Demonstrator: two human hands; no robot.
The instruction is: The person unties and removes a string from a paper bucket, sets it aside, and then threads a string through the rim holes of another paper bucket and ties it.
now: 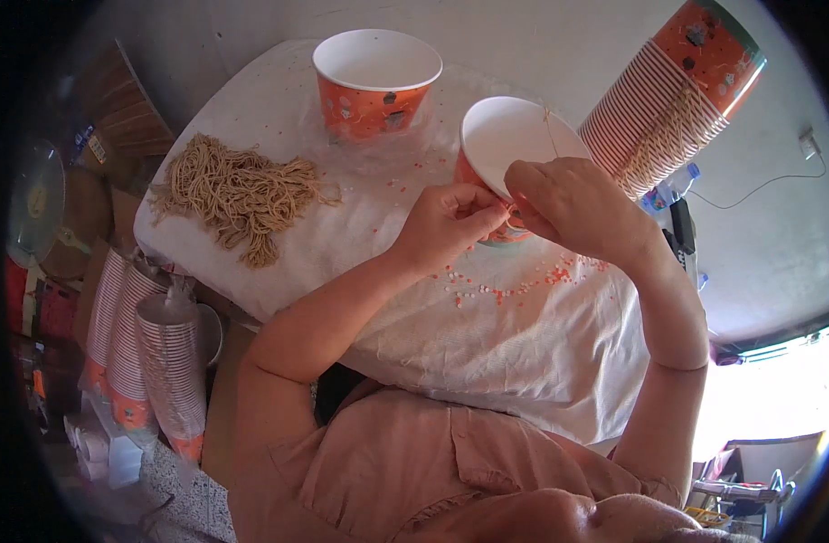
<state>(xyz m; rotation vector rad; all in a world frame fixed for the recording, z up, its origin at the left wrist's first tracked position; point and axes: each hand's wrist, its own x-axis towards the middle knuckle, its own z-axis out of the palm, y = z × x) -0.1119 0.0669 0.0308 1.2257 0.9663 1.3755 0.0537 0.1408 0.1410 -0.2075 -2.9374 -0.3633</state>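
Both hands meet at the near rim of an orange paper bucket (496,136) with a white inside. My left hand (455,222) is closed, thumb and forefinger pinched at the bucket's near side; what lies between them is too small to make out. My right hand (577,204) is closed as well, its fingertips bent down over the rim beside the left ones and hidden from view. A thin tan string (550,131) shows at the bucket's far rim, above the right hand. Small orange and white punched-out dots (523,290) lie scattered below the hands.
A second orange bucket (378,86) stands at the back. Left of it lies a heap of tan strings (238,195) on the white cloth (414,344). A tall leaning stack of buckets (672,90), with strings along it, rises at right. More wrapped stacks (170,362) stand lower left.
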